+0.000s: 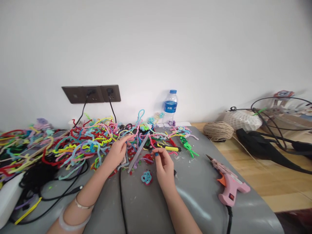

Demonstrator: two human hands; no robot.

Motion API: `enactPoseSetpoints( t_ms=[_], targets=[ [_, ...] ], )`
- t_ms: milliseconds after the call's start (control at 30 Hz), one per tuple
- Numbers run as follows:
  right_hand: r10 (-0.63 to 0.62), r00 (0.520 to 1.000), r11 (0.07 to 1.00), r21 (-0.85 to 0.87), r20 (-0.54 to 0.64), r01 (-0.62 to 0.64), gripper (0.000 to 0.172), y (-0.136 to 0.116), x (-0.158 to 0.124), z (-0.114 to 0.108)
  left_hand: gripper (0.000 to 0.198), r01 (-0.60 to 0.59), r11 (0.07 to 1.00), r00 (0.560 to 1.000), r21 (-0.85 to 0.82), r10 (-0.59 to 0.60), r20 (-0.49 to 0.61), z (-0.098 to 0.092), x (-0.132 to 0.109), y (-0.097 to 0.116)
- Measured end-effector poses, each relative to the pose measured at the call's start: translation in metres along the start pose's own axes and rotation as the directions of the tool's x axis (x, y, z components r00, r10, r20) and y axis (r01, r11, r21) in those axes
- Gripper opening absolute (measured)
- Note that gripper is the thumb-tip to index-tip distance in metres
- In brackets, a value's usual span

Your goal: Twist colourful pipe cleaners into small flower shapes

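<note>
My left hand (118,150) reaches into a big tangle of coloured pipe cleaners (80,143) on the grey table (200,195), its fingers pinched on a pink strand. My right hand (163,166) rests near the middle of the table, fingers curled and pinching a small red pipe-cleaner piece (148,158). Between the hands lies a clear glue stick (138,152), slanting. A small blue and pink coiled shape (146,177) lies just left of my right wrist. A yellow and black cutter (170,149) lies beyond my right hand.
A pink glue gun (229,183) lies at the right, its black cord running off the front edge. A water bottle (170,107) stands by the wall. Wall sockets (91,94) hold plugs. A twine ball (218,130), black wire hoops and black cloth lie at the right.
</note>
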State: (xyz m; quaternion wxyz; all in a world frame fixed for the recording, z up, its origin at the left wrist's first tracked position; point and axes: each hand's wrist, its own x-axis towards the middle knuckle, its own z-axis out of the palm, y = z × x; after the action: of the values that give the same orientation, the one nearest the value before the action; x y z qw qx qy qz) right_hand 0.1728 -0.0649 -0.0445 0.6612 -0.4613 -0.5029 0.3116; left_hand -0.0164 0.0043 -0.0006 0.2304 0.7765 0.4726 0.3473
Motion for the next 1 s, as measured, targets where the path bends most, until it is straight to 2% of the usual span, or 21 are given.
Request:
enactPoseSetpoints(
  t_ms=[167, 300, 433, 533, 600, 667, 733, 800, 900, 1000],
  targets=[
    [0.010, 0.989, 0.992, 0.129, -0.146, 0.009, 0.015, -0.003, 0.001, -0.001, 0.047, 0.036, 0.998, 0.999, -0.048, -0.037, -0.026, 0.001, 0.000, -0.002],
    [-0.002, 0.976, 0.989, 0.144, -0.220, 0.034, 0.013, -0.006, 0.001, 0.000, 0.045, -0.011, 0.995, 0.995, 0.103, 0.021, -0.102, 0.000, 0.001, -0.010],
    [-0.018, 0.974, 1.000, 0.019, -0.228, 0.023, 0.016, -0.011, 0.003, 0.000, 0.032, -0.082, 0.968, 0.984, 0.239, 0.117, -0.134, -0.001, 0.001, -0.015],
    [-0.064, 0.984, 0.986, -0.163, -0.166, 0.037, 0.024, -0.015, 0.018, -0.008, 0.027, -0.118, 0.949, 0.969, 0.292, 0.175, -0.177, -0.001, 0.001, -0.015],
    [-0.128, 0.985, 0.943, -0.322, -0.113, 0.085, 0.028, -0.017, 0.037, -0.016, 0.025, -0.140, 0.935, 0.955, 0.326, 0.215, -0.207, -0.001, 0.001, -0.013],
    [-0.146, 0.987, 0.862, -0.497, -0.062, 0.096, 0.030, -0.017, 0.061, -0.024, 0.024, -0.165, 0.923, 0.941, 0.347, 0.253, -0.224, -0.001, 0.002, -0.011],
    [-0.098, 0.995, 0.740, -0.668, 0.000, 0.073, 0.027, -0.015, 0.084, -0.028, 0.024, -0.195, 0.918, 0.933, 0.346, 0.282, -0.223, 0.000, 0.002, -0.010],
    [0.035, 0.997, 0.596, -0.802, 0.070, 0.036, 0.020, -0.011, 0.100, -0.030, 0.024, -0.219, 0.918, 0.930, 0.330, 0.299, -0.214, 0.000, 0.001, -0.009],
    [0.102, 0.991, 0.557, -0.831, 0.081, 0.011, 0.013, -0.006, 0.108, -0.029, 0.024, -0.233, 0.923, 0.929, 0.308, 0.305, -0.211, 0.001, 0.001, -0.008],
    [0.106, 0.991, 0.562, -0.827, 0.080, 0.007, 0.013, -0.007, 0.107, -0.028, 0.024, -0.236, 0.933, 0.933, 0.272, 0.296, -0.206, 0.002, 0.000, -0.007]
  ],
)
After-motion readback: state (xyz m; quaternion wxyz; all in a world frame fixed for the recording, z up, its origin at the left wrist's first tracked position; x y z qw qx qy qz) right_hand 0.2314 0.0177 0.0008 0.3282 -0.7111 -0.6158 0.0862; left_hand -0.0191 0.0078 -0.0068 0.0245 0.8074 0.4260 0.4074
